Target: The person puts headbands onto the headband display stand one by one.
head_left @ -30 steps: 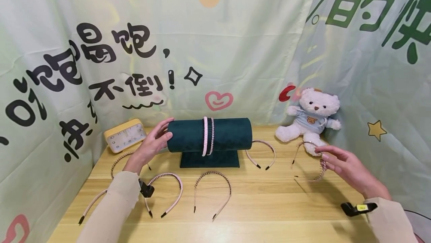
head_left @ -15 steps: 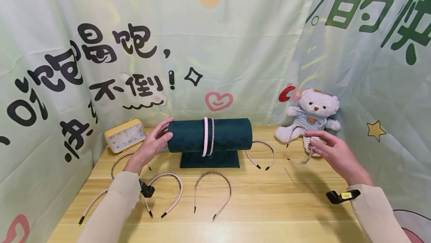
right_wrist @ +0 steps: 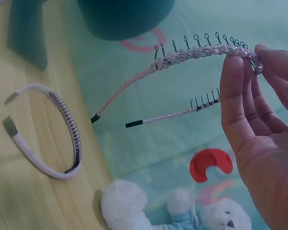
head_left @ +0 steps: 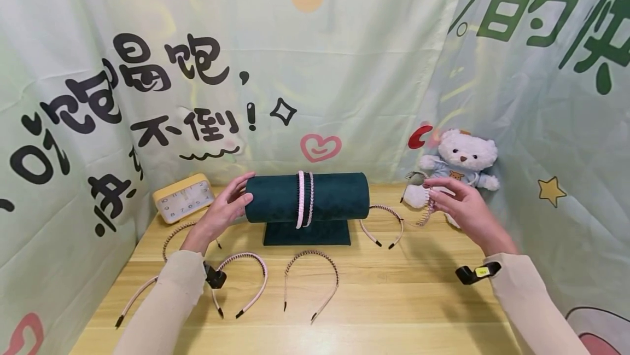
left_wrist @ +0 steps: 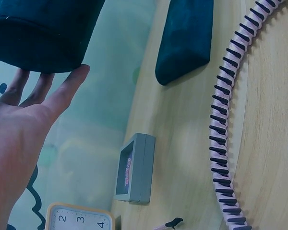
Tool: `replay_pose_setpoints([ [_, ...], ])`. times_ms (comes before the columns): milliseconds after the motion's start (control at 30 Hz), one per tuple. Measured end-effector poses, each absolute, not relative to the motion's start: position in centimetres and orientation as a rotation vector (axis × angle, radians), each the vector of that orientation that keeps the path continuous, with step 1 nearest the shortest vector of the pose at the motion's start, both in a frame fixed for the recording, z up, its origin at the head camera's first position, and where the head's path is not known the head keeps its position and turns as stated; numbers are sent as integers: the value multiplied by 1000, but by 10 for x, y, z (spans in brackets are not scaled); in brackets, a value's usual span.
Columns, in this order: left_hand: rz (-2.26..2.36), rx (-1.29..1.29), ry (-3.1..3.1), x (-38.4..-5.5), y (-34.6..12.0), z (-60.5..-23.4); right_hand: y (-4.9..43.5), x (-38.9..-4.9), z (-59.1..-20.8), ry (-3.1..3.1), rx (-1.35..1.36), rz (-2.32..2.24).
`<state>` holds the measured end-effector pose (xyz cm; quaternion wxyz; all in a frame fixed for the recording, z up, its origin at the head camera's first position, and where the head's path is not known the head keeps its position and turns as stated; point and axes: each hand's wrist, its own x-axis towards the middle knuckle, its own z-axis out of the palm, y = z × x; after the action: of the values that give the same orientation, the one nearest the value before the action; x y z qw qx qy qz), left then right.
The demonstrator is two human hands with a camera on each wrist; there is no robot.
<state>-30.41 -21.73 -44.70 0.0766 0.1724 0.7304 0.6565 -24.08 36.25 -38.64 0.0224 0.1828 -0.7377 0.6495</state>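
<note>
A dark green velvet roll stand (head_left: 339, 195) carries a pink headband (head_left: 301, 202) and a thinner beaded one (head_left: 310, 202) round its middle. At the roll's left end, my left hand (head_left: 221, 210) touches the rim with outstretched fingers (left_wrist: 67, 91); some fingertips are hidden behind it. My right hand (head_left: 465, 210) pinches a beaded headband (right_wrist: 211, 50) at its curved top, between thumb and fingers. This headband is in the air, right of the stand, its two dark-tipped ends toward the roll. Small wire loops line its inner side.
Several headbands lie on the wooden table, including one in front of the stand (head_left: 312, 254) and one by its right end (head_left: 386, 207). A yellow clock (head_left: 183, 197) stands at back left. A white teddy bear (head_left: 465, 150) sits at back right. Printed curtains surround the table.
My right hand has carried the beaded headband left and upward, past the teddy bear and closer to the roll. My left hand has stayed at the roll's left end.
</note>
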Motion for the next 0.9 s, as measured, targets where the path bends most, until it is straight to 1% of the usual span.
replay_pose_setpoints([
  [333, 1967, 514, 2192, -304, -217, -448, 337, -253, -383, -2299, 571, 1991],
  [700, 1950, 505, 2208, -304, -218, -447, 312, -261, -380, -2485, 490, 1803],
  [900, 1958, 509, 2201, -305, -218, -448, 298, -267, -382, -2450, 559, 1851],
])
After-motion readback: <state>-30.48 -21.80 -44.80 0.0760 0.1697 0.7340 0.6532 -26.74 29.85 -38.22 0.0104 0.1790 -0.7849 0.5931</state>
